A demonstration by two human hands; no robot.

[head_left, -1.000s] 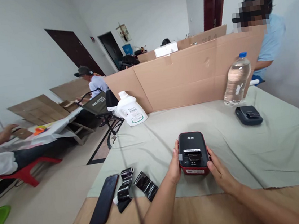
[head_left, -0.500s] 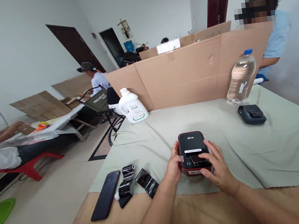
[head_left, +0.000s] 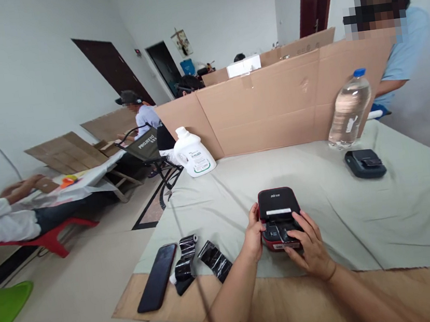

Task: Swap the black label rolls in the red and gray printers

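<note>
Near the front edge of the counter [head_left: 419, 198], on the pale green cloth [head_left: 355, 217], sat a small red-and-black label printer [head_left: 278, 208] with its lid raised. The left hand [head_left: 254, 233] gripped the printer's left side, thumb on the upper edge and fingers curled down the wall. The right hand [head_left: 307, 248] lay over the printer's near front, fingers spread and bent, their tips pressing into the open black compartment; it clasped nothing.

Left of the hands, well apart from the printer, lay two curled strips of black ribbon [head_left: 201, 259], and just beyond them a dark phone [head_left: 157, 278] lying partly over the edge of the cloth. Farther back on the right rested a second, dark blue printer [head_left: 365, 164], with a clear water bottle [head_left: 349, 109] standing behind it against a cardboard partition [head_left: 271, 107]. A white jug [head_left: 194, 154] stood at the partition's left end. A person in a light blue top [head_left: 401, 54] stood behind the partition.
</note>
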